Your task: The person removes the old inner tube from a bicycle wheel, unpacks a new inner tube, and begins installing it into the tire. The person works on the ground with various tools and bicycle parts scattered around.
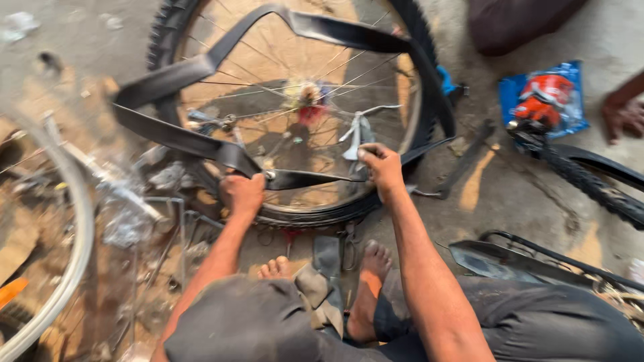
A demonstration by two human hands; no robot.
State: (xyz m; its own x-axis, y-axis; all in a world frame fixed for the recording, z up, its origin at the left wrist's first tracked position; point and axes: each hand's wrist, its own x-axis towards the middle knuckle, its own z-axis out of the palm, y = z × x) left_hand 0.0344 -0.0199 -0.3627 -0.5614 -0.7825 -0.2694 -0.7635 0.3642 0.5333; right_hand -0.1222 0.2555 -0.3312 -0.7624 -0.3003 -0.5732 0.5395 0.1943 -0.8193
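hands grip limp black rubber inner tube [201, 141]: left hand [241, 194] fisted, right hand [382, 167] pinching, stretching it between them over spoked bicycle wheel [295, 107].

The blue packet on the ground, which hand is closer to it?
Right. The right hand grips the inner tube nearer the blue packet; the left hand is farther away.

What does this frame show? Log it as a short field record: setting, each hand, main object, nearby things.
setting: ground of a cycle repair spot, seen from above
left hand: grips the black inner tube
right hand: grips the same tube near the rim
main object: spoked bicycle wheel lying flat, tube pulled loose above it
nearby: blue packet, another person's hand, bare feet
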